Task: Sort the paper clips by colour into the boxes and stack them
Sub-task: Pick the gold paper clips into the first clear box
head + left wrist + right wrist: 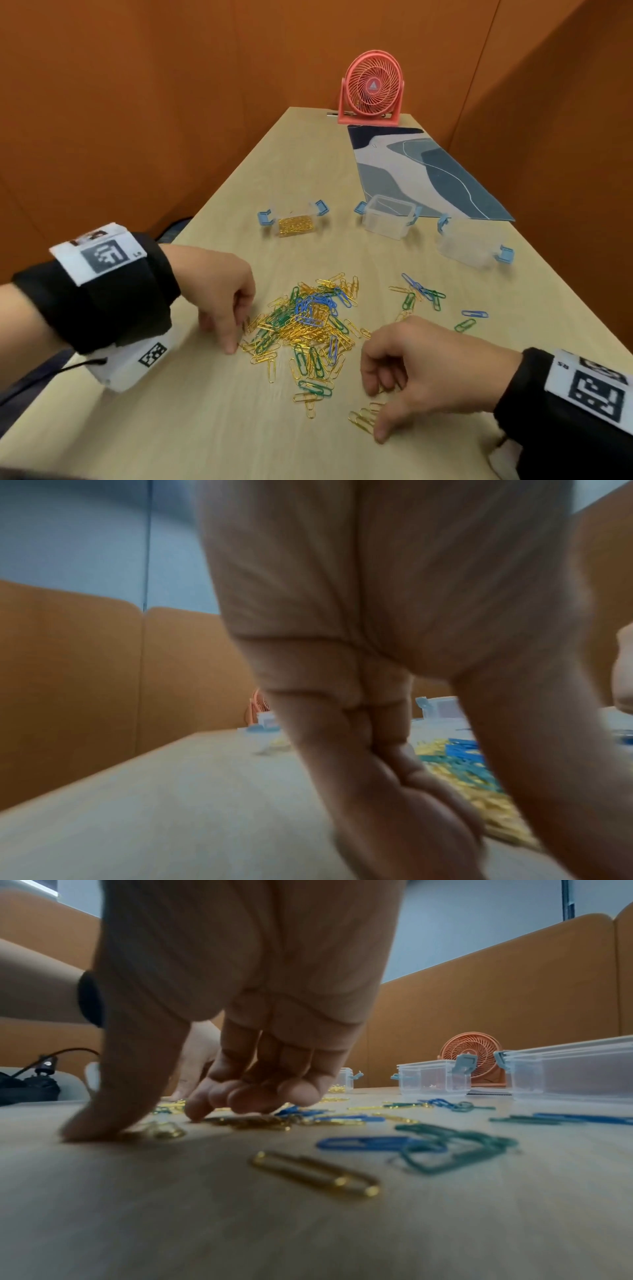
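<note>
A mixed pile of gold, green and blue paper clips [308,322] lies mid-table, with stray blue and green ones [424,294] to its right. Behind stand three clear boxes with blue latches: the left box [294,222] holds gold clips, while the middle box [388,219] and the right box [466,248] look empty. My left hand [236,329] has its fingers bent down at the pile's left edge, one fingertip on the table; its wrist view is blurred. My right hand [376,414] has its thumb and fingertips [205,1107] on the table, either side of a few gold clips [363,416].
A pink desk fan [371,92] stands at the table's far end, on a blue-and-white patterned mat [428,171] that runs along the right side. Orange partition walls enclose the table. The table's left edge [219,192] runs diagonally. A loose gold clip [318,1175] lies near my right wrist.
</note>
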Available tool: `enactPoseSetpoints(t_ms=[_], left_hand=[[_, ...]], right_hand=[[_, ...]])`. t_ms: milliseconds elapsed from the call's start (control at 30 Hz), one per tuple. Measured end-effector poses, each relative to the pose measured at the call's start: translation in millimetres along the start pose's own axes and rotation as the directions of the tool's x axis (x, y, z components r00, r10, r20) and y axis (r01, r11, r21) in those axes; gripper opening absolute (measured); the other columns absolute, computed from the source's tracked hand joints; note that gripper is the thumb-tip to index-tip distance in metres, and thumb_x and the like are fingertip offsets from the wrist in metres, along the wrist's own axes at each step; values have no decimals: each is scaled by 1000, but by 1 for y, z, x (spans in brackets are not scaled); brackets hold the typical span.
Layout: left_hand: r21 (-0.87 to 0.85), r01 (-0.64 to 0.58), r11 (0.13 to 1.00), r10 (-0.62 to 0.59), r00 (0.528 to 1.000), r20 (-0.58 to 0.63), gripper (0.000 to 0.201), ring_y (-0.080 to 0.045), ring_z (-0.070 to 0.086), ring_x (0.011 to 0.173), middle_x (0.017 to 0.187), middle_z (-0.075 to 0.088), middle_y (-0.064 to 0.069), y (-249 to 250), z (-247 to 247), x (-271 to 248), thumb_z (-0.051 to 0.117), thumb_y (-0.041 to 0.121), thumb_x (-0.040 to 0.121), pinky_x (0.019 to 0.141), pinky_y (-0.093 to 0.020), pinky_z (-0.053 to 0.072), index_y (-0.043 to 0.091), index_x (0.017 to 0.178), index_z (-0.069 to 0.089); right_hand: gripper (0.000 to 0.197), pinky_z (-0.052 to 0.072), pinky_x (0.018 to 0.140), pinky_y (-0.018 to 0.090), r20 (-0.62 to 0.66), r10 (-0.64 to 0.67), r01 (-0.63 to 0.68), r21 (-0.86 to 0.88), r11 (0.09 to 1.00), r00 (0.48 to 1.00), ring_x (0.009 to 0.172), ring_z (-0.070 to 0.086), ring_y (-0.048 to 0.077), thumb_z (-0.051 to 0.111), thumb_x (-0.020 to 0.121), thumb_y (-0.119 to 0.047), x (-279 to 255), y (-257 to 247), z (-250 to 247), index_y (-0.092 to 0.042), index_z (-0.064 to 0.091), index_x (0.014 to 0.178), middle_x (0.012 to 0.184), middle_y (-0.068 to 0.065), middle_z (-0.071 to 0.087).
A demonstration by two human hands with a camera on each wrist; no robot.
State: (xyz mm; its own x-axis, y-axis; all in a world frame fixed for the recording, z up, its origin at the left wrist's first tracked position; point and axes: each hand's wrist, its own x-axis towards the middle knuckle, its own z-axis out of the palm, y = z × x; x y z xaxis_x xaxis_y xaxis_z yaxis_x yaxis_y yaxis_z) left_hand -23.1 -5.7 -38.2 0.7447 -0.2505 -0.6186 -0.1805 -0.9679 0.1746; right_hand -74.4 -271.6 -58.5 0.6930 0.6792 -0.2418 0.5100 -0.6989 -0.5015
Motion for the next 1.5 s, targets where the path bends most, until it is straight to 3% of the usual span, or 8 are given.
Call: enactPoseSetpoints(t_ms=[167,367,567,700,900,1067,1367,1500], left_hand=[[-205,-228,952,173,952,-252,19,-5,59,49,62,67,1,19,20,16,79,30,71,55,-15,47,19,72,65],[-46,-500,865,399,740,-541,15,-4,56,61,62,60,8,40,28,6,73,24,76,58,-13,43,25,71,59],[-118,-506,855,480,856,-191,28,-5,53,56,60,59,9,54,44,-8,85,34,62,58,-22,44,20,70,63],[-79,-475,876,426,841,-334,18,-9,58,64,69,66,3,53,40,5,79,33,72,65,-24,49,20,73,67],[46,-222,974,194,715,-672,29,-8,54,73,83,61,10,49,28,15,65,52,77,68,-25,46,25,87,64],[14,-157,988,145,871,-470,48,-7,52,81,99,55,6,48,28,20,69,54,71,71,-18,41,31,112,60],[-76,-237,968,150,797,-585,11,-3,51,67,78,57,12,55,20,29,65,19,85,59,-10,36,24,94,69],[-45,-225,973,143,747,-649,19,-2,51,71,91,63,7,53,21,27,54,14,89,63,-8,35,21,99,68]], right_hand=[[8,41,60,12,-115,1,-4,-28,1000,993,61,53,3,71,78,-28,5,5,-4,-21,66,78,68,-7,62],[28,42,55,13,-164,89,-75,85,994,983,55,51,0,85,59,-36,-10,12,-14,-21,65,73,58,-12,57],[34,48,57,25,103,325,-323,-37,946,940,52,54,4,90,45,-23,-30,25,-23,-21,63,67,57,-9,62],[14,52,57,20,31,273,-275,99,956,962,54,64,9,76,64,-4,-25,26,-19,-14,69,71,62,-1,71],[24,49,69,21,-225,130,-130,16,991,966,66,57,4,80,68,-35,-7,20,-15,-26,66,86,74,-13,60],[58,43,87,23,-184,67,-91,-123,988,981,90,47,3,72,69,-53,5,18,-14,-38,53,121,110,-16,46],[27,44,93,34,-236,125,-191,-281,941,964,111,50,16,55,87,-41,17,21,-15,-30,60,111,114,-5,52],[25,39,94,25,-236,-25,-29,-221,975,971,111,48,8,49,94,-34,19,16,-13,-29,61,115,116,-9,54]])
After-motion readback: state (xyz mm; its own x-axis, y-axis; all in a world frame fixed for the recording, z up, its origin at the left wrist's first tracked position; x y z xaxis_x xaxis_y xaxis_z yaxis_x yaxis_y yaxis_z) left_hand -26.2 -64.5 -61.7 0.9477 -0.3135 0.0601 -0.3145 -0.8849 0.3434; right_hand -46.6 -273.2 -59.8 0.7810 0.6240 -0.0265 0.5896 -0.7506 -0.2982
